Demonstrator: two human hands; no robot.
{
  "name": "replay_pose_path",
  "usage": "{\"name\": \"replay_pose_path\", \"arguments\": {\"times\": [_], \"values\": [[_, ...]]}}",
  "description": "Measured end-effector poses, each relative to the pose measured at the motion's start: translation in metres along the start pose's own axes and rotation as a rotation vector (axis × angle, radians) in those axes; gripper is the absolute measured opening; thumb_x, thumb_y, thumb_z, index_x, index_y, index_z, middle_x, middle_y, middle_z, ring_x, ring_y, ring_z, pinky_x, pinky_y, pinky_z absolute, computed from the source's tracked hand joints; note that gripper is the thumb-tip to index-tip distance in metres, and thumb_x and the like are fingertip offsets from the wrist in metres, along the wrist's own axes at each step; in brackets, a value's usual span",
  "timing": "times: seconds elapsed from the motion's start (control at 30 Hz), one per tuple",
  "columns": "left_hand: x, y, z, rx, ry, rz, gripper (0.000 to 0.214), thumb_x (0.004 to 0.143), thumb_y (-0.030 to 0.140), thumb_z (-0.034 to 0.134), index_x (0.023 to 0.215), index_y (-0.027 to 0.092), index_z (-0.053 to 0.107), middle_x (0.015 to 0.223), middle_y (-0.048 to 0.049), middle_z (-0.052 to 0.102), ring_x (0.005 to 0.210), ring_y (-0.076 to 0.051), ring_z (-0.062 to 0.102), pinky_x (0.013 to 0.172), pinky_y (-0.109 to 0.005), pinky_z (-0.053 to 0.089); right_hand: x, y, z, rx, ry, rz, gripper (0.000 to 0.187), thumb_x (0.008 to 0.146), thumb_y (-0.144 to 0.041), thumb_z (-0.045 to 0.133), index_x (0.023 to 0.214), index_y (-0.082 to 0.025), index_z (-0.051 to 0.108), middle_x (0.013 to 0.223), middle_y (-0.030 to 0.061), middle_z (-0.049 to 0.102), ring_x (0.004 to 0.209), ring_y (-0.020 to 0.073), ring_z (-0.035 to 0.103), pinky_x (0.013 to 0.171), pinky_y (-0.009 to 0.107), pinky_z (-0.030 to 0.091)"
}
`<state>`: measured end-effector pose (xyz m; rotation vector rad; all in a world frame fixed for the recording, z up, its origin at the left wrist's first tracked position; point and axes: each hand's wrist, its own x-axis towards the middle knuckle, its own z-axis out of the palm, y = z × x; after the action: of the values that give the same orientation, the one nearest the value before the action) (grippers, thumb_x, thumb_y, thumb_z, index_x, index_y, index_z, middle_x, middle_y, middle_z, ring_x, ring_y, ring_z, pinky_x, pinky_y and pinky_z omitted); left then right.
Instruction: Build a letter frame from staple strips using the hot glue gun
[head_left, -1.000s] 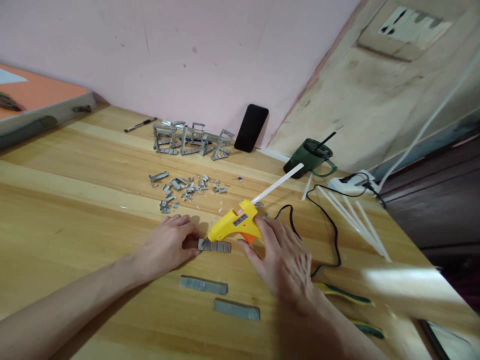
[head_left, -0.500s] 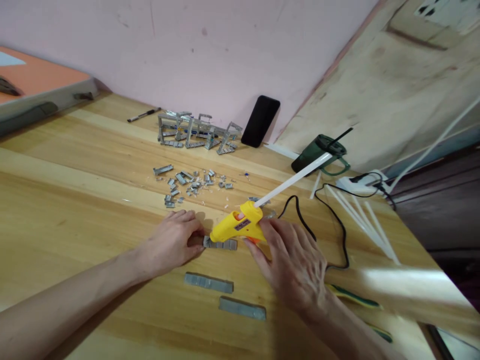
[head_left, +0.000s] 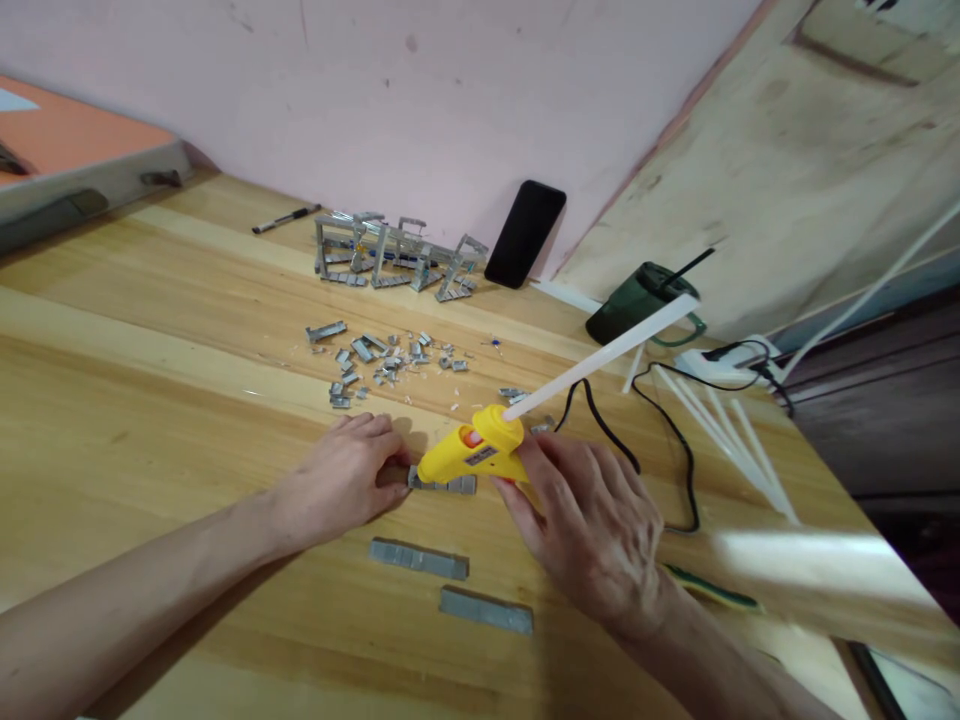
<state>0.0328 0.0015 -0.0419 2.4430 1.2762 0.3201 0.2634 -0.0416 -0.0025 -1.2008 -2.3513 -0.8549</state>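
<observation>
My right hand (head_left: 589, 515) is wrapped around a yellow hot glue gun (head_left: 474, 445) with a long white glue stick (head_left: 600, 355) jutting from its back. The gun's nozzle points down at the left end of a short grey segmented strip (head_left: 454, 484) lying on the table; whether it touches cannot be told. My left hand (head_left: 351, 470) pinches that same end of the strip between thumb and fingers. Nearer to me lie two more grey strips, one (head_left: 418, 559) just in front and another (head_left: 486, 610) further right.
Grey scraps (head_left: 367, 350) are scattered beyond my hands. Behind them stand grey frame-like pieces (head_left: 390, 260), a pen (head_left: 286, 218) and a black phone (head_left: 525, 235) against the wall. To the right are a green mug (head_left: 626, 305), a black cord (head_left: 686, 460), spare glue sticks (head_left: 739, 450) and green-handled pliers (head_left: 712, 588).
The glue gun has tipped and shifted slightly left, its nozzle still over the strip's left end. My left hand keeps its pinch. The whole view has moved a little.
</observation>
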Motion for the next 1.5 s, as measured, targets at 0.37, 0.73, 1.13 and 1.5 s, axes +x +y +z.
{"name": "replay_pose_path", "arguments": {"times": [0.37, 0.73, 1.13, 1.5], "values": [[0.001, 0.002, -0.001, -0.004, -0.016, -0.007, 0.016, 0.072, 0.021, 0.061, 0.087, 0.019, 0.064, 0.085, -0.0046, 0.061, 0.086, -0.024, 0.056, 0.077, -0.036, 0.043, 0.001, 0.002, -0.002, 0.016, 0.026, -0.005, 0.029, 0.084, -0.021, 0.058, 0.111, -0.012, 0.051, 0.088, 0.0083, 0.066, 0.073, 0.0198, 0.053, 0.063, 0.031, 0.039], [0.002, 0.002, -0.004, -0.029, -0.022, -0.012, 0.015, 0.073, 0.021, 0.06, 0.087, 0.018, 0.064, 0.086, -0.0054, 0.062, 0.087, -0.025, 0.057, 0.078, -0.038, 0.043, 0.005, 0.002, -0.003, 0.076, 0.058, -0.037, 0.03, 0.077, -0.011, 0.062, 0.106, -0.009, 0.054, 0.086, 0.0099, 0.067, 0.07, 0.02, 0.054, 0.061, 0.031, 0.039], [0.001, 0.0, -0.001, -0.021, -0.024, -0.007, 0.015, 0.072, 0.022, 0.061, 0.086, 0.018, 0.064, 0.086, -0.0053, 0.062, 0.087, -0.025, 0.056, 0.078, -0.037, 0.043, 0.005, 0.003, -0.006, 0.116, 0.04, -0.034, 0.026, 0.08, -0.012, 0.06, 0.105, -0.009, 0.055, 0.084, 0.0093, 0.067, 0.069, 0.0199, 0.054, 0.06, 0.031, 0.04], [0.001, 0.002, -0.003, -0.031, -0.031, -0.014, 0.015, 0.072, 0.022, 0.061, 0.087, 0.018, 0.064, 0.087, -0.0055, 0.063, 0.089, -0.025, 0.056, 0.081, -0.039, 0.043, 0.005, 0.003, -0.009, 0.12, 0.014, -0.038, 0.026, 0.079, -0.012, 0.06, 0.105, -0.009, 0.056, 0.085, 0.0088, 0.067, 0.07, 0.0201, 0.055, 0.062, 0.031, 0.041]]}}
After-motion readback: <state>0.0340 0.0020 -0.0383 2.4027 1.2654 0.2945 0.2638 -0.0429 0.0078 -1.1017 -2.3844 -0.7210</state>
